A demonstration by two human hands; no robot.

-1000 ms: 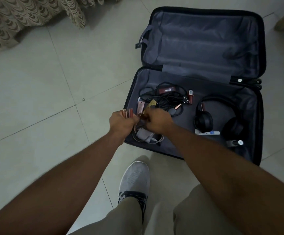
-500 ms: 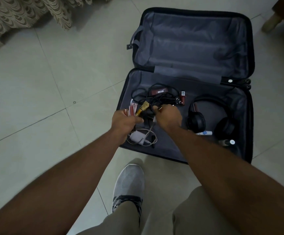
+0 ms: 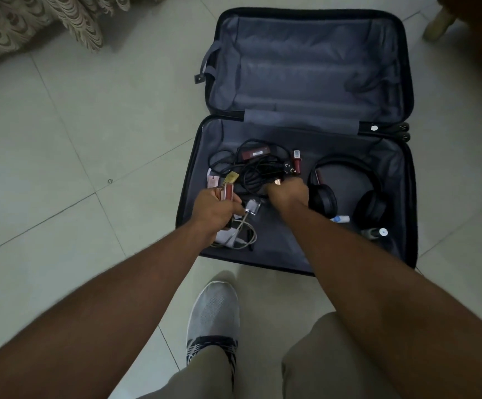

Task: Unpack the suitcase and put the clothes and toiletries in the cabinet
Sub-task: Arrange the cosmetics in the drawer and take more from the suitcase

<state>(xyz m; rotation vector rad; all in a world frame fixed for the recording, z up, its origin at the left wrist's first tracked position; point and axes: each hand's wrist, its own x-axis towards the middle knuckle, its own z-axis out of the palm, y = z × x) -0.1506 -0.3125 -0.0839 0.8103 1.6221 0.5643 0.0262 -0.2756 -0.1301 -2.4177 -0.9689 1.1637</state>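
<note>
1. Small gold-tipped tube [image 3: 277, 182], seemingly a cosmetic item, pinched at the top of the right hand [image 3: 287, 194]; only its tip visible, pointing away from the person and a little left. Fingers of this hand curled tightly, the rest of the tube hidden inside them.
2. Two slim reddish-pink cosmetic tubes [image 3: 226, 192] held upright in the left hand [image 3: 215, 210], fingers curled round them; the tops stand out above the fist. Left hand just beside the right, a small gap between, so likely next a passing of the gold-tipped tube to the left bundle.
3. Pale pink tube with white cap [image 3: 212, 180] and small gold tube [image 3: 232, 177] lying just beyond the left hand, long axes slanting away; left hand the nearer one.
4. Below the hands: white charger with coiled white cable [image 3: 238, 236]. Beyond them: tangle of black cables [image 3: 258, 171] with a dark red adapter.
5. To the right: black over-ear headphones [image 3: 349, 194], a small white tube with blue cap [image 3: 340, 218], a dark bottle with white cap [image 3: 378, 233].
6. All inside the near half of the open black suitcase with grey lining [image 3: 300, 254] on the tiled floor; far half holding nothing visible. No clothes and no cabinet in view.
</note>
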